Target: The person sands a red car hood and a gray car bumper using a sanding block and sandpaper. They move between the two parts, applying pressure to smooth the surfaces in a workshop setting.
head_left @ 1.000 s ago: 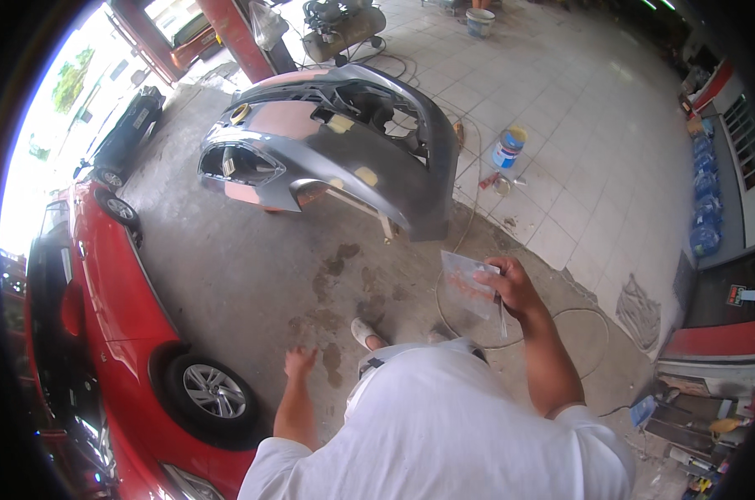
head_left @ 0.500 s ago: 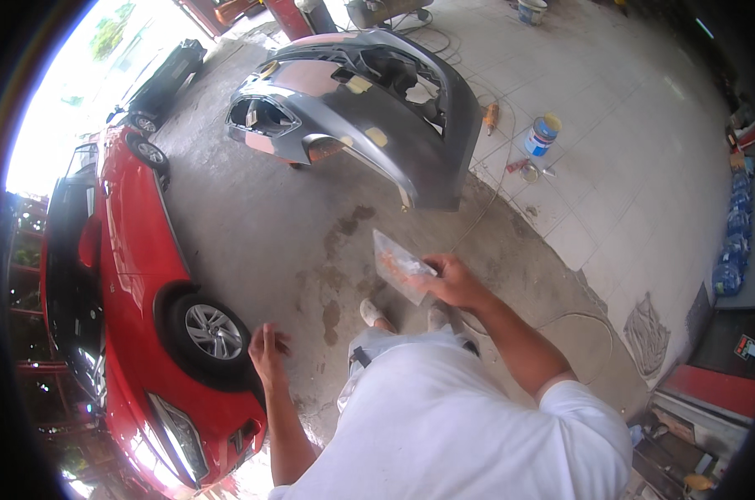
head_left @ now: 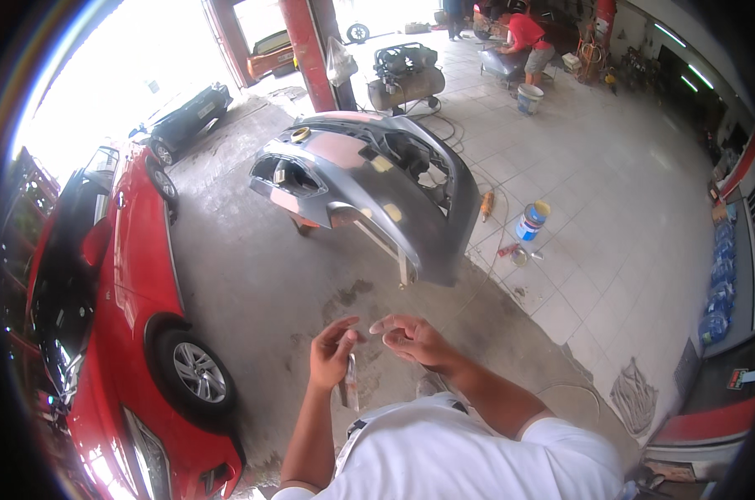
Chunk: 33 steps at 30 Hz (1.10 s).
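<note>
My left hand point(head_left: 334, 357) is closed on a clear, flat plastic piece point(head_left: 352, 385) with orange-brown smears, seen nearly edge-on and hanging below the thumb. I cannot tell whether it is a bag or a sheet. Close beside it, at chest height, my right hand point(head_left: 412, 340) has its fingers bent but apart, with pale dust on the tips and nothing visible in them. Beyond both hands, a grey car bumper point(head_left: 357, 187) with pinkish and yellow filler patches rests on a support. A yellow roll of tape point(head_left: 301, 134) sits on its far left part.
A red car point(head_left: 136, 275) stands close on my left. To the right of the bumper are an orange power tool point(head_left: 487, 205), a blue paint can point(head_left: 532, 221) and a hose. Farther back stand an air compressor point(head_left: 406, 79) and a person in red point(head_left: 527, 37) bending over a panel.
The plastic piece has passed from my right hand to my left. Both hands have come together in front of me. The view has tilted up, showing more of the workshop's far end.
</note>
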Available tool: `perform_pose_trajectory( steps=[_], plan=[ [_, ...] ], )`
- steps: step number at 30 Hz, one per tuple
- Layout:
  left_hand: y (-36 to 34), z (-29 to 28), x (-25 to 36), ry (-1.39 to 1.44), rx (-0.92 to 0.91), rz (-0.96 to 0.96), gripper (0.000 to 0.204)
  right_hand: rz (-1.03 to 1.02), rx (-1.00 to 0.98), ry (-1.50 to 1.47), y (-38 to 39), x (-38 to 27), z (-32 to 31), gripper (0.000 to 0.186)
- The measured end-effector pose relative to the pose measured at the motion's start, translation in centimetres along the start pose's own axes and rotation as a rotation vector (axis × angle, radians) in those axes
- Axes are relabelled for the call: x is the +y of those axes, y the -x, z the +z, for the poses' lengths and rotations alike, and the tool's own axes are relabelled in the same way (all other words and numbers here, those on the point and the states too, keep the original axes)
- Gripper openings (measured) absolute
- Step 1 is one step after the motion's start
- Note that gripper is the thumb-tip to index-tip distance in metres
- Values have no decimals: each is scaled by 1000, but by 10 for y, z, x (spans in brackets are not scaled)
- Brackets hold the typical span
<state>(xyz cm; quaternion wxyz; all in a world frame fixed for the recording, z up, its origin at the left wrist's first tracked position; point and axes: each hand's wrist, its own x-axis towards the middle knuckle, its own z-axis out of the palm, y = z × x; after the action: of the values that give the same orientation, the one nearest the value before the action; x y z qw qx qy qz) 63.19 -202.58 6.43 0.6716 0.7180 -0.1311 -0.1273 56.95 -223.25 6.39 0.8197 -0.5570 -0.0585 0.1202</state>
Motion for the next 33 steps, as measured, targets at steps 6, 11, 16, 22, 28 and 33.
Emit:
perform_pose_trajectory(
  steps=[6, 11, 16, 22, 28, 33],
  plan=[
    [40, -47, 5, -173, -310, -59, 31, 104, -209, 71, -6, 29, 42, 42],
    [82, -85, -23, -35, -209, -57, 40, 169, -259, 401, -7, 49, 90, 56],
    [125, -115, -67, 116, 60, -224, 41, 76, -219, 933, -4, 76, 154, 63],
    [149, -148, -107, 101, 385, -183, 48, 143, -229, 1209, -17, 121, 203, 61],
    [149, -198, -73, 664, 925, -258, 57, 12, -371, 808, -19, 136, 251, 57],
    [162, -218, -106, 294, 1058, -146, 57, -110, -174, 1218, -38, 167, 289, 37]
  ],
)
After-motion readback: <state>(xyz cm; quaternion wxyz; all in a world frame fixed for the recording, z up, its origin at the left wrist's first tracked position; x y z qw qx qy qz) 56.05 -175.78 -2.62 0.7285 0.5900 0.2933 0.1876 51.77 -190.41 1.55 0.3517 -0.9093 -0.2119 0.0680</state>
